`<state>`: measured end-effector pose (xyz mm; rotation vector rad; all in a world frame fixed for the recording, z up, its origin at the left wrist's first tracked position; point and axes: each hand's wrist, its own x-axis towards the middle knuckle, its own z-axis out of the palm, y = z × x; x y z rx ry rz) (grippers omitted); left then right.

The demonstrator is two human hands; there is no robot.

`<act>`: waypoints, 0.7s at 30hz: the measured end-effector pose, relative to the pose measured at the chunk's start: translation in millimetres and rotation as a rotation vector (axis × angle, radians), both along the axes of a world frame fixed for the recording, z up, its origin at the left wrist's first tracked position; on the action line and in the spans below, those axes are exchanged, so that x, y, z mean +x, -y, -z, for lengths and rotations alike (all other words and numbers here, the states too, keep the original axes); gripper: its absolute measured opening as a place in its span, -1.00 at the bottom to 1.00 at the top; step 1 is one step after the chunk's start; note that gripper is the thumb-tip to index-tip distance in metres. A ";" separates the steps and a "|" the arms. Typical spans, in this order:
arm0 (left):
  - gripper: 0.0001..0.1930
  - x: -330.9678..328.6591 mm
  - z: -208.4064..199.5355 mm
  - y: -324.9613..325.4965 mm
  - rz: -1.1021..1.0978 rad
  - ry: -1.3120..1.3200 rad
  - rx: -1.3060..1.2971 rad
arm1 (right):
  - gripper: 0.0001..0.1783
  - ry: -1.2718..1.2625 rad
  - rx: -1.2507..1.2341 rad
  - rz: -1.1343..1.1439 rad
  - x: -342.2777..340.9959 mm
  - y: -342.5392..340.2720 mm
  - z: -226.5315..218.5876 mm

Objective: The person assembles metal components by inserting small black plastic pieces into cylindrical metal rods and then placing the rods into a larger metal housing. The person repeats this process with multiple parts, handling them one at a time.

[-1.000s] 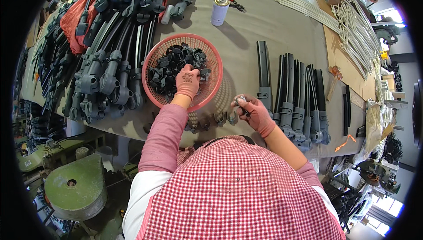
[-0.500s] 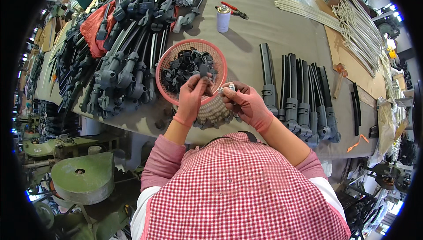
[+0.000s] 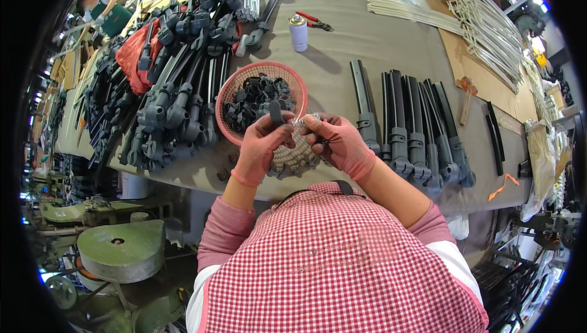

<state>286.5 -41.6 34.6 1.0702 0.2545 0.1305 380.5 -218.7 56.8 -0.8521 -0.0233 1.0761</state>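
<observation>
My left hand (image 3: 263, 149), in a pink glove with dark fingertips, pinches a flat black plastic lever-like piece (image 3: 276, 113) that stands up from its fingers. Close beside it, my right hand (image 3: 345, 149), gloved alike, has thumb and fingers closed on a small shiny metal part (image 3: 299, 124), which looks like a spring. The fingertips of both hands almost meet at this part, and its lower end is hidden. Just beyond the hands is a pink mesh basket (image 3: 304, 85) of black plastic clips (image 3: 254, 97). Below them, a pale mesh container (image 3: 290, 154) is partly covered.
Dark tubes with grey joints (image 3: 174, 100) are heaped at left, near a red cloth (image 3: 131, 58). More tubes (image 3: 400, 125) lie in a row at right, before a hammer (image 3: 467, 100). A spray can (image 3: 298, 33), red-handled pliers (image 3: 315, 22) and pale rods (image 3: 483, 27) lie farther back.
My hands have come closer together, and the metal part now sits between their fingertips. The black piece is tilted more upright. The whole view has shifted slightly, and a person shows at far left.
</observation>
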 end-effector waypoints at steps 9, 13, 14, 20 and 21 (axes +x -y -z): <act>-0.82 -13.8 -28.0 17.6 -0.023 0.052 0.122 | -0.76 0.051 0.036 -0.100 -9.8 11.6 -15.9; -0.83 -14.9 -32.1 26.1 -0.070 0.022 0.110 | -0.77 0.442 -0.106 -0.106 -12.4 18.6 -23.5; -0.82 -14.6 -33.0 28.5 -0.074 0.000 0.100 | -0.77 0.553 -0.158 -0.090 -12.8 20.1 -24.8; -0.85 -14.2 -36.7 41.2 -0.200 -0.044 0.011 | -0.83 0.241 0.064 0.076 -10.5 24.7 -24.4; -0.85 -14.7 -37.3 43.0 -0.189 -0.073 -0.001 | -0.84 0.231 0.079 0.085 -11.7 24.0 -22.5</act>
